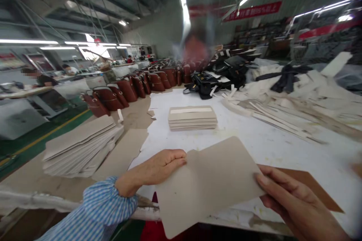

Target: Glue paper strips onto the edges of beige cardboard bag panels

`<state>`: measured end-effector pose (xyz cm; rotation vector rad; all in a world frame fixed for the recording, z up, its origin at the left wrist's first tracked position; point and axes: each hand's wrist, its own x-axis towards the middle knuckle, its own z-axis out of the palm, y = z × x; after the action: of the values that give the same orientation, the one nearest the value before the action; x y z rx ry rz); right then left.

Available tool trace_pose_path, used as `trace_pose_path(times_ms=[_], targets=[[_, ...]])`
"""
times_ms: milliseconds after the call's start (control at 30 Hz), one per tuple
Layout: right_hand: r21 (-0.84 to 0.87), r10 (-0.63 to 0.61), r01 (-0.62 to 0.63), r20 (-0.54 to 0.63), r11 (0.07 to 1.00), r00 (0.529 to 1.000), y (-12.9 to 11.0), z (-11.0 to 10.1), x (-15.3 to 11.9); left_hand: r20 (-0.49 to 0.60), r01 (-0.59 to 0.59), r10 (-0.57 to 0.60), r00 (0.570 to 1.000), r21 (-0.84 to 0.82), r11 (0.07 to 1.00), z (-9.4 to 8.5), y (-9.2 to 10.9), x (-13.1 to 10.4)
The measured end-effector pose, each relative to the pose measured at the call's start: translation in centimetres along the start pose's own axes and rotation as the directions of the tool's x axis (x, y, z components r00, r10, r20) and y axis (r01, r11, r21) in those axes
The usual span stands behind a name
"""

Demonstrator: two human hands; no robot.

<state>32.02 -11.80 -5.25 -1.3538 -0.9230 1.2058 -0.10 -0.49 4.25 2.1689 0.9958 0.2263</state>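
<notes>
- Head view, near edge: grey board panel held flat and slightly tilted above the white table top, partly overhanging the front rim.
- Left hand closed on the panel's left edge, fingers curled over the top near the notched corner; blue checked sleeve behind the wrist.
- Right hand pinching the panel's right edge, thumb on top, remaining fingers underneath and out of sight.
- Brown card piece lying just beneath and to the right of the panel, partly covered by the right hand.
- Likely handling: thin, light, fairly stiff yet bendable sheet; smooth face, so probably prone to slipping. Best held at two opposite edges, as here, to avoid creasing or sagging in the middle.
- Middle of the table: neat stack of similar panels, well apart from the hands.
- Left: fanned pile of larger grey boards on brown paper.
- Further back: row of reddish-brown bags, black bags, loose pale strips to the right.
</notes>
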Motion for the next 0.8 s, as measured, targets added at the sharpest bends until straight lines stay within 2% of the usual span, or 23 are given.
trace_pose_path(times_ms=[200, 267, 367, 433, 500, 633, 700, 800], targets=[[0.058, 0.169, -0.167, -0.037, 0.984, 0.985, 0.0, 0.1, -1.9, 0.049, 0.027, -0.024, 0.998, -0.055, 0.998, 1.4, -1.2, 2.4], [0.031, 0.151, -0.149, -0.075, 0.988, 0.986, 0.0, 0.5, -2.6, 0.028, 0.031, -0.03, 0.999, -0.044, 0.999, 1.5, -1.2, 3.4], [-0.066, 0.033, -0.045, -0.165, 0.997, 0.986, 0.0, 0.9, -3.5, -0.028, 0.013, -0.013, 1.0, 0.019, 1.0, 1.5, -1.1, 4.9], [-0.127, -0.019, -0.003, -0.169, 0.992, 0.985, 0.3, 0.7, -3.6, -0.05, -0.003, 0.007, 0.999, 0.071, 0.997, 1.6, -0.9, 5.7], [-0.142, 0.0, -0.02, -0.141, 0.99, 0.99, 0.9, 0.1, -3.5, -0.057, -0.018, 0.025, 0.998, 0.117, 0.993, 1.9, -0.9, 6.3], [0.019, 0.103, -0.102, -0.062, 0.995, 0.993, 1.0, -0.1, -3.5, -0.055, -0.037, 0.048, 0.997, 0.179, 0.983, 2.6, -1.0, 6.6], [0.149, 0.127, -0.123, -0.015, 0.981, 0.992, 0.3, 0.6, -3.8, -0.049, -0.053, 0.063, 0.997, 0.189, 0.981, 2.7, -0.9, 6.5], [0.272, 0.226, -0.235, 0.063, 0.933, 0.972, -1.1, 1.9, -4.1, -0.037, -0.081, 0.09, 0.995, 0.193, 0.978, 2.5, -0.5, 6.0]])
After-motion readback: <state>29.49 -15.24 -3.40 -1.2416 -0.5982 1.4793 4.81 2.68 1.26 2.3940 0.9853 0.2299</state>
